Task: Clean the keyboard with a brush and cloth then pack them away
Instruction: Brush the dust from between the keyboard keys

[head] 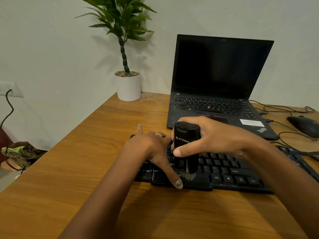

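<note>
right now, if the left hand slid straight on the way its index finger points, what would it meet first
Probably nothing close: the left hand points its index finger across bare wooden desk, passing between the potted plant and the laptop, though depth is unclear.

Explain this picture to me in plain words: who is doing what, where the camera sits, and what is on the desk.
There is no machine here. A person wears a camera on the head, looking down at their own two bare hands. The right hand grips a black brush, bristles down on a black keyboard. The left hand rests spread on the keyboard's left end, steadying it. All this sits on a wooden desk. Behind are an open laptop with a dark screen, a potted plant, and a mouse with cables. No cloth is visible.
</note>
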Available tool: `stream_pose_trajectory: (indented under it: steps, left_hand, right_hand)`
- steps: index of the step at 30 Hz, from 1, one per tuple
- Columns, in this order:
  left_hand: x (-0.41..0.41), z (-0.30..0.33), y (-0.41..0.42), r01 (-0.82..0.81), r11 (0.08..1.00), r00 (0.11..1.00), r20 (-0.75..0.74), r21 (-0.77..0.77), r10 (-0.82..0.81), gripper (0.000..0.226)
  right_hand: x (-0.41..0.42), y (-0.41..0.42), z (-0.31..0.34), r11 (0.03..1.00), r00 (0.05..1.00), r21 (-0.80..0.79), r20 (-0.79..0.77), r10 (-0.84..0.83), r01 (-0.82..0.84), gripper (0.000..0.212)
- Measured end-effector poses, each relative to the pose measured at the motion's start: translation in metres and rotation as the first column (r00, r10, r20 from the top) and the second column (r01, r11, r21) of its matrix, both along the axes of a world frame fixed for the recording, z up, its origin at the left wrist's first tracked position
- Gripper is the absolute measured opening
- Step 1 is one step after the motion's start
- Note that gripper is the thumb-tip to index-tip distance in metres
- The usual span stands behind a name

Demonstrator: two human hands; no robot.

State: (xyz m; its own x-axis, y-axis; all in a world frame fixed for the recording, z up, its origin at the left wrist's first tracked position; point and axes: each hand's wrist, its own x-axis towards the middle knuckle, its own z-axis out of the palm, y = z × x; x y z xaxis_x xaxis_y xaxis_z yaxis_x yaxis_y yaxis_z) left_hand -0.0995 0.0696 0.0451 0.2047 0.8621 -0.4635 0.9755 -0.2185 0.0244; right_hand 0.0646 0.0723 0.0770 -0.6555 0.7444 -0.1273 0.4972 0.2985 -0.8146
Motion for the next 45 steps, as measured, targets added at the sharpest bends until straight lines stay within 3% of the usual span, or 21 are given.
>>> stream_pose_trajectory:
  steps: [4,8,12,16,21,25,28,30,33,35,37,39,41,45]
  left_hand:
    - [0.001,0.001,-0.001,-0.008,1.000,1.000,-0.016,-0.010,0.008,0.132]
    - [0.000,0.000,0.001,-0.001,1.000,1.000,0.007,-0.016,0.002,0.128]
    - [0.000,0.000,0.001,-0.013,1.000,1.000,-0.011,-0.023,0.013,0.132]
    - [-0.001,-0.002,0.002,0.002,1.000,1.000,-0.007,-0.027,-0.002,0.128]
    - [0.000,0.000,0.001,0.008,0.999,1.000,-0.017,-0.037,-0.008,0.127]
    - [-0.001,-0.001,0.002,0.020,0.999,1.000,-0.012,-0.037,-0.020,0.122]
    - [-0.001,-0.003,0.002,0.015,1.000,1.000,-0.017,-0.010,-0.016,0.130]
    - [-0.002,-0.003,0.002,0.008,1.000,1.000,-0.001,-0.005,-0.008,0.130]
    - [-0.001,-0.002,0.002,0.010,1.000,1.000,0.009,-0.008,-0.010,0.129]
    - [0.000,-0.002,0.002,0.005,1.000,1.000,-0.019,-0.003,-0.005,0.134]
    - [0.001,-0.001,0.001,-0.007,1.000,0.999,-0.040,-0.004,0.007,0.137]
    - [0.002,0.000,0.000,-0.018,1.000,0.999,-0.038,-0.006,0.018,0.137]
    - [0.003,0.001,0.000,-0.018,1.000,0.999,-0.038,-0.009,0.018,0.137]
    - [0.002,0.001,0.000,-0.014,1.000,0.999,-0.035,-0.011,0.013,0.135]
  right_hand:
    - [-0.002,0.004,-0.005,0.980,0.986,0.116,-0.055,-0.158,0.164,0.034]
    - [-0.005,-0.002,-0.004,0.997,0.998,0.067,-0.048,-0.042,0.045,0.031]
    - [-0.009,0.000,-0.009,0.954,0.982,0.234,-0.049,-0.181,0.187,0.036]
    - [-0.007,-0.003,-0.003,0.982,0.998,0.185,0.061,-0.033,0.022,0.031]
    - [-0.015,-0.006,-0.009,0.948,0.989,0.283,-0.028,-0.145,0.147,0.033]
    - [-0.008,-0.007,0.000,0.988,0.996,0.155,0.084,-0.003,-0.010,0.033]
    - [-0.008,-0.004,-0.004,0.941,0.982,0.312,0.087,-0.169,0.134,0.037]
    - [-0.011,-0.004,-0.008,0.919,0.984,0.364,0.035,-0.175,0.150,0.036]
    - [-0.006,-0.003,-0.001,0.982,0.998,0.189,0.062,0.013,-0.025,0.030]
    - [0.003,0.004,0.003,0.994,0.997,0.105,0.074,-0.014,0.006,0.035]
    - [0.007,0.012,-0.002,0.964,0.975,0.206,0.110,-0.191,0.165,0.045]
    - [0.003,0.016,-0.012,0.865,0.925,0.411,0.112,-0.362,0.289,0.055]
    - [-0.001,0.015,-0.019,0.819,0.926,0.495,0.072,-0.371,0.290,0.058]
    - [0.006,0.021,-0.016,0.930,0.971,0.286,-0.017,-0.237,0.232,0.040]
